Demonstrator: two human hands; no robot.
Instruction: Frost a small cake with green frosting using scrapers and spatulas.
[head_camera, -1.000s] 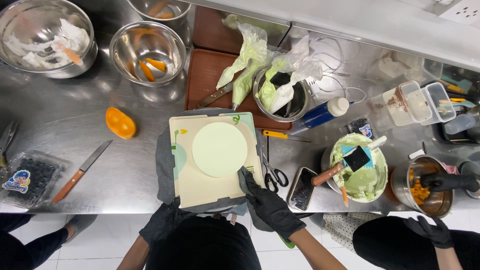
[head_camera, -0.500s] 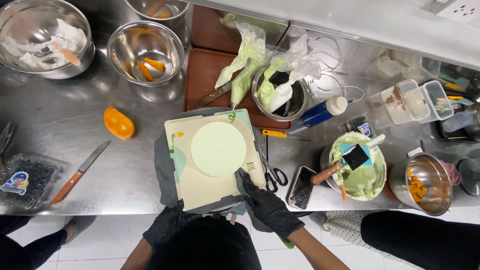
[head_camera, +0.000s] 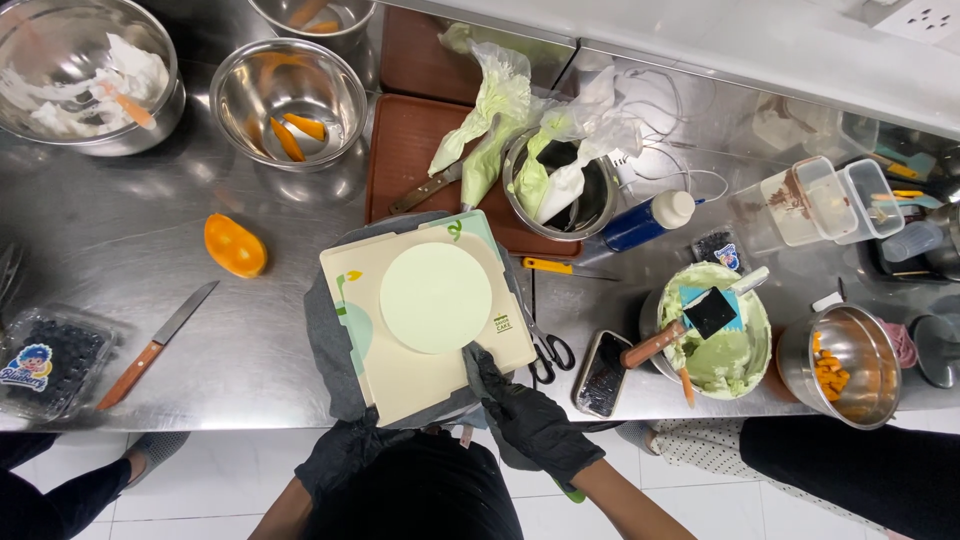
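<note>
Cake board (head_camera: 400, 370) rotated slightly since before, both gloved hands' fingers clamped on its near edge.

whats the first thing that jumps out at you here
The pale green round cake on its cream square board at the middle of the steel table, with the right hand in a black glove touching its near edge and the left hand under the board's front. Next, the orange fruit half lying to the left, and the bowl of green cream to the right.
</note>
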